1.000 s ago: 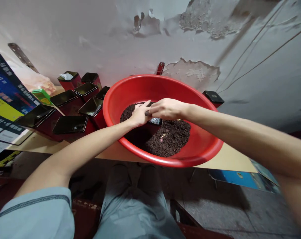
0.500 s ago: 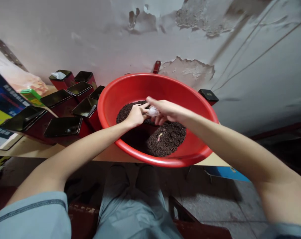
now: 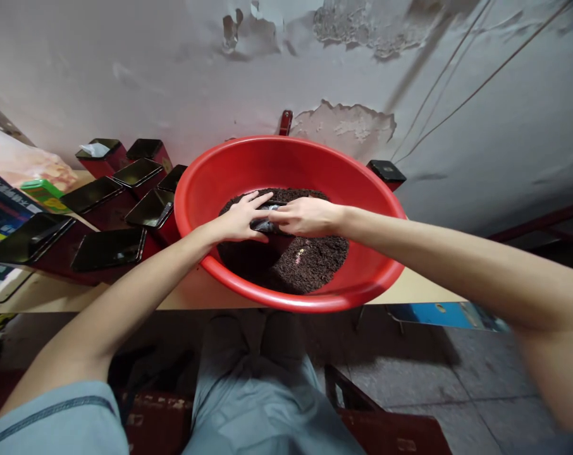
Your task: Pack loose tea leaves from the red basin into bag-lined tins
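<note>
Inside a large red basin [image 3: 286,302] lies a bed of dark brown loose grains that look like tea leaves [image 3: 322,259]. A dark red tin [image 3: 273,245] with a black rim stands among the leaves, its mouth facing up. My left hand [image 3: 241,220] grips the tin's left end, fingers spread along its top. Clear plastic film, seemingly a bag [image 3: 266,225], shows in the tin's mouth. My right hand [image 3: 308,217] has its fingers closed on this plastic bag at the mouth. How far the bag goes down inside is hidden.
Several dark red tins with black tops [image 3: 109,246] crowd the table left of the basin. Another tin [image 3: 386,172] stands behind it at the right. A green box [image 3: 43,193] and printed packaging [image 3: 4,208] are farther left. The peeling wall [image 3: 172,76] rises behind.
My right hand has lowered the bunched plastic bag to the tin's mouth. My left hand has moved from the bag to the tin's left end. The view has shifted slightly right.
</note>
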Demonstrator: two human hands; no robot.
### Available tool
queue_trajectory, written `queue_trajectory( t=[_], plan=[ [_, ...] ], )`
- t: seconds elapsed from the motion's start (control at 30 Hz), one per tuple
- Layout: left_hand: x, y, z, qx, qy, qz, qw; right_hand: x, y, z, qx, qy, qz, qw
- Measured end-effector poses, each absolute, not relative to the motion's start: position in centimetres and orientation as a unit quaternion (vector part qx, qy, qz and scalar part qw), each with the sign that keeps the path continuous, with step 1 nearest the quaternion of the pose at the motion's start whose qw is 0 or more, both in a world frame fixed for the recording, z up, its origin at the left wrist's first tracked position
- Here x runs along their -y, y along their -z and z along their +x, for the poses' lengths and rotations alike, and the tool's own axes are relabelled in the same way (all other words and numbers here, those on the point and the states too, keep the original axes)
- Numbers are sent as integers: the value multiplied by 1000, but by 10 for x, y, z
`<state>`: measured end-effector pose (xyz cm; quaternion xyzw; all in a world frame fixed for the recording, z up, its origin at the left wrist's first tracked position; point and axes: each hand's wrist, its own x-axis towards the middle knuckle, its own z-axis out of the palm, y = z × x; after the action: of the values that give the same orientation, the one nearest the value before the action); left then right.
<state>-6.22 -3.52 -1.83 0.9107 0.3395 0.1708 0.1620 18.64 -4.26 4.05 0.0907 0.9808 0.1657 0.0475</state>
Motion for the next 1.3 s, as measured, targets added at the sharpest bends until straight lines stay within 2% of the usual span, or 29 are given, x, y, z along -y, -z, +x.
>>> queue_trajectory(
  t=[0.2, 0.27, 0.4, 0.53, 0.6, 0.63, 0.7, 0.73, 0.83, 0.9, 0.97, 1.13, 1.3],
  plan=[
    [43, 13, -69, -283, -149, 946, 52, 73, 2, 218, -957, -162, 185, -153],
    [47, 12, -66, -292, -129, 947, 23, 86, 8, 221, -951, -154, 212, -164],
    [56, 9, -57, -269, -109, 957, -21, 101, 4, 211, -956, -127, 239, -114],
    [64, 8, -52, -257, -83, 963, -26, 80, -17, 217, -970, -15, 229, -85],
    [66, 7, -49, -258, -81, 963, -20, 49, -27, 235, -954, 73, 272, -101],
    [67, 6, -49, -259, -81, 962, -18, 29, -29, 246, -925, 95, 340, -141],
    [68, 5, -47, -262, -83, 961, -17, -12, -24, 269, -850, 64, 479, -211],
    [68, 4, -46, -265, -83, 961, -18, -30, -16, 278, -832, 50, 523, -177],
    [68, 4, -46, -269, -82, 959, -23, -63, 21, 290, -793, 77, 603, 41],
    [68, 5, -46, -271, -81, 959, -24, -70, 46, 288, -772, 91, 618, 116],
    [68, 6, -46, -272, -82, 958, -23, -72, 62, 285, -770, 88, 618, 130],
    [68, 8, -46, -273, -91, 957, -20, -80, 67, 282, -795, 75, 598, 68],
    [67, 9, -48, -270, -97, 958, -18, -77, 62, 273, -806, 12, 583, 97]
  ],
)
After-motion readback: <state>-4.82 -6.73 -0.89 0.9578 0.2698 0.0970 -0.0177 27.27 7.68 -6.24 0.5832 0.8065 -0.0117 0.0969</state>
